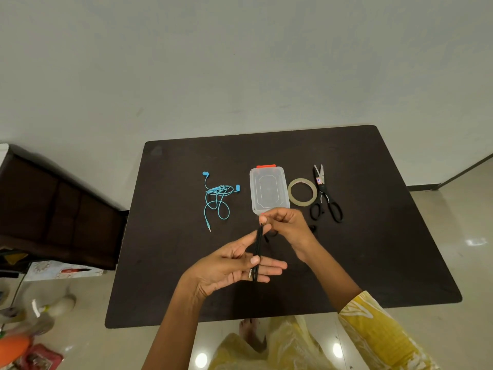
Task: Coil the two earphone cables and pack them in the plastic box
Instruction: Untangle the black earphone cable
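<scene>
A black earphone cable (258,249) is stretched in several strands between my two hands above the dark table (186,289). My left hand (234,265) holds its lower end across spread fingers, the plug showing near the fingertips. My right hand (285,222) pinches the upper end. A black earbud (312,228) lies on the table just right of my right hand. The blue earphone cable (217,198) lies loose and tangled on the table, left of the clear plastic box (268,189), which has its lid on and a red latch at the far end.
A roll of clear tape (302,191) and black-handled scissors (326,196) lie right of the box. A dark wooden cabinet (53,206) stands to the left. Assorted items clutter the tiled floor at lower left.
</scene>
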`<state>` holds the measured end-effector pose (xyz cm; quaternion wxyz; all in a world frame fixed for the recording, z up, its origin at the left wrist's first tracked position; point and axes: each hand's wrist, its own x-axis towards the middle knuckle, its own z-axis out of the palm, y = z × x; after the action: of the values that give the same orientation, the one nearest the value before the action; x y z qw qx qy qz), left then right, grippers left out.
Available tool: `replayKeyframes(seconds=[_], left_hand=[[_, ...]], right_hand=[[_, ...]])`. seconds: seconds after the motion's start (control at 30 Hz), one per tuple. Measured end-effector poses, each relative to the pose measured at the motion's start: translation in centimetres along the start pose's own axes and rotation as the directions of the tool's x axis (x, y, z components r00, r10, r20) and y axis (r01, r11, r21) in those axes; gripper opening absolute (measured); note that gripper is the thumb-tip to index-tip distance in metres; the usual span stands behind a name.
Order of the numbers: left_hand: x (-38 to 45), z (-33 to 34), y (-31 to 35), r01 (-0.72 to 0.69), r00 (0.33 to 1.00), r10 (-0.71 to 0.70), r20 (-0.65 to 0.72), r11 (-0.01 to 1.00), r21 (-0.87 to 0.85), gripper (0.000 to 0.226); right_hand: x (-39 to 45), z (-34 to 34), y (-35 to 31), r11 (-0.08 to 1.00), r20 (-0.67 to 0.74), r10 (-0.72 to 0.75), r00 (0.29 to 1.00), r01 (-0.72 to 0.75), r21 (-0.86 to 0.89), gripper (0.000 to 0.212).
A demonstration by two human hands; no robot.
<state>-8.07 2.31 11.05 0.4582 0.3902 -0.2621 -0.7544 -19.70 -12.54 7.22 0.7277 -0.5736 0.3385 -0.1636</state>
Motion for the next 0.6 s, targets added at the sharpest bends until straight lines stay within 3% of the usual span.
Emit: replayKeyframes(seconds=[0.13, 0.27, 0.47, 0.6], left_hand=[[0.7, 0.2, 0.0, -0.061, 0.995, 0.058, -0.08, 0.997, -0.038, 0.053], [1.3, 0.1, 0.7, -0.135, 0.973, 0.129, -0.19, 0.99, -0.024, 0.055], [2.5, -0.7, 0.9, -0.245, 0.86, 0.196, -0.471, 0.969, -0.045, 0.078], [2.9, -1.1, 1.1, -0.282, 0.8, 0.212, -0.561, 0.959, -0.04, 0.078]], right_hand=[[-0.8, 1.0, 1.6, 1.0, -0.039, 0.021, 0.999, -0.021, 0.005, 0.013], [-2.0, 2.0, 2.4, 0.992, 0.032, -0.01, 0.999, 0.014, -0.123, 0.016], [-3.1, 3.0, 2.8, 0.902, 0.115, -0.073, 0.991, 0.115, -0.416, 0.024], [-3.2, 3.3, 1.6, 0.806, 0.171, -0.095, 0.981, 0.177, -0.565, 0.011]])
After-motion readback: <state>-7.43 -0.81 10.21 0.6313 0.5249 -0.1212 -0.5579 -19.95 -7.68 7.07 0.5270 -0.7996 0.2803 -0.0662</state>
